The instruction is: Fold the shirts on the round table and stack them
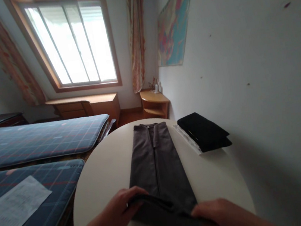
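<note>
A dark grey garment lies lengthwise on the round white table, its sides making a long narrow strip. A seam or opening runs down its middle, and a small pale label shows at the far edge. Whether it is a top or trousers I cannot tell. My left hand pinches the near end at its left corner, thumb and fingers around the cloth. At the right corner my right hand grips the same end, its fingers partly hidden. Between both hands the near end is lifted and bent over the rest.
A black folded cloth rests on a white packet at the table's right, near the wall. Left of the table stand beds with blue plaid mattresses, a paper sheet on the nearer one. A corner shelf stands beyond.
</note>
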The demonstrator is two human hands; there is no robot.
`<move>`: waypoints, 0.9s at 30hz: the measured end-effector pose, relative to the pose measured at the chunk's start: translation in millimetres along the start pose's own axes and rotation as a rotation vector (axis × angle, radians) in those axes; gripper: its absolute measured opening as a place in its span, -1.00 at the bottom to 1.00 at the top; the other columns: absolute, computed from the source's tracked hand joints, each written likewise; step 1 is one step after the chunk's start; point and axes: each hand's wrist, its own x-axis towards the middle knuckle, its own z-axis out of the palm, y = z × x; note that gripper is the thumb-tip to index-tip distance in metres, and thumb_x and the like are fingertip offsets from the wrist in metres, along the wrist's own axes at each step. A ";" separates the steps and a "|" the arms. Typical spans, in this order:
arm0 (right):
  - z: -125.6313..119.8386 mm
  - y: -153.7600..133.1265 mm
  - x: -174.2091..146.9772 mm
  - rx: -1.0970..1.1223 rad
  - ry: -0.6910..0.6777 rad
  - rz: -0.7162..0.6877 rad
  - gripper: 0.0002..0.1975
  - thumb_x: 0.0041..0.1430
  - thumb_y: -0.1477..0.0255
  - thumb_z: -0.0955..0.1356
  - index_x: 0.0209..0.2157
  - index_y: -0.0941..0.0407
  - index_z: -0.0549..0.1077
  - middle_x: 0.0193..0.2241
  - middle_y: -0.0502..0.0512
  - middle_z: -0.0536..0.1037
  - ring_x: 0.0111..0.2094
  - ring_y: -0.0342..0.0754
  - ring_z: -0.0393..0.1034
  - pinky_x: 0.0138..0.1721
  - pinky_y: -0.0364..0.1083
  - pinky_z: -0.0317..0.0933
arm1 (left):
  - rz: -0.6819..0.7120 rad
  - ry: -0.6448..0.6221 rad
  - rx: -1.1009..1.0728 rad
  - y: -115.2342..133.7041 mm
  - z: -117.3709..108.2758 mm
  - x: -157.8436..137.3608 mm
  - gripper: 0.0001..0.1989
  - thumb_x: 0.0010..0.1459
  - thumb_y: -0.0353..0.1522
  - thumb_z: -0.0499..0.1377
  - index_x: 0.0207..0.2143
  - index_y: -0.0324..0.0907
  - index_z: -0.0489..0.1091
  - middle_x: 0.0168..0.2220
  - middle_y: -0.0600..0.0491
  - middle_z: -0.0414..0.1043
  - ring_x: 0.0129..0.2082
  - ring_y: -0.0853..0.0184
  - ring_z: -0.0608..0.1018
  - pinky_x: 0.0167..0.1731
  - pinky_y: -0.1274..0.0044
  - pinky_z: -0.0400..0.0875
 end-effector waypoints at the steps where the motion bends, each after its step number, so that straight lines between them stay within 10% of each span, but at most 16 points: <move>1: -21.0 -0.5 10.8 -0.008 0.050 0.063 -0.76 0.29 0.50 0.26 -0.18 -0.05 0.53 -0.29 -0.06 0.65 -0.33 -0.10 0.57 -0.37 -0.23 0.32 | 0.009 0.064 -0.004 1.5 -6.9 13.6 -0.76 0.30 -0.30 0.06 -0.05 -0.07 0.44 -0.14 0.08 0.58 -0.16 0.31 0.58 -0.12 0.56 0.42; 6: -84.6 35.7 85.8 -0.258 0.302 0.138 -0.74 0.30 0.44 0.27 -0.04 0.01 0.51 -0.18 0.06 0.64 -0.18 0.06 0.55 -0.15 -0.01 0.37 | -0.028 0.392 0.049 -11.4 -41.4 94.7 -0.68 0.34 -0.22 0.01 -0.03 -0.15 0.43 -0.22 0.06 0.58 -0.22 0.26 0.58 -0.16 0.50 0.44; 11: -70.2 79.6 140.4 -0.427 0.571 0.120 -0.57 0.26 0.51 0.30 0.16 0.10 0.35 0.06 0.22 0.51 0.08 0.14 0.38 0.13 0.16 0.21 | -0.149 0.474 0.252 -66.7 -40.8 145.5 -0.60 0.32 -0.24 0.04 0.16 -0.11 0.31 -0.01 -0.05 0.53 -0.02 0.13 0.56 0.01 0.34 0.40; 16: -11.5 82.5 126.6 -0.344 0.371 0.088 -0.63 0.26 0.43 0.33 0.10 0.04 0.40 0.11 0.17 0.45 0.14 0.10 0.30 0.16 0.13 0.19 | -0.001 0.383 0.401 -97.1 -13.4 122.2 -0.48 0.29 -0.25 0.09 0.25 -0.21 0.14 0.26 -0.23 0.23 0.25 0.04 0.31 0.21 0.21 0.23; 22: 34.4 75.2 90.7 -0.298 0.101 -0.055 -0.51 0.14 0.35 0.43 0.12 0.01 0.39 0.07 0.14 0.46 0.08 0.13 0.32 0.14 0.12 0.19 | 0.390 -0.144 0.440 -73.5 10.3 65.5 -0.55 0.12 -0.19 0.27 0.04 -0.09 0.31 0.08 -0.06 0.38 0.03 0.13 0.46 0.04 0.33 0.36; 27: 43.7 76.8 91.0 -0.399 0.073 -0.022 -0.69 0.30 0.45 0.31 0.06 0.05 0.45 -0.05 0.16 0.51 -0.04 0.10 0.37 -0.03 0.04 0.30 | 0.322 -0.115 0.664 -71.3 27.8 56.2 -0.85 0.23 -0.37 0.13 -0.15 -0.15 0.41 -0.18 -0.04 0.46 -0.20 0.19 0.51 -0.22 0.42 0.42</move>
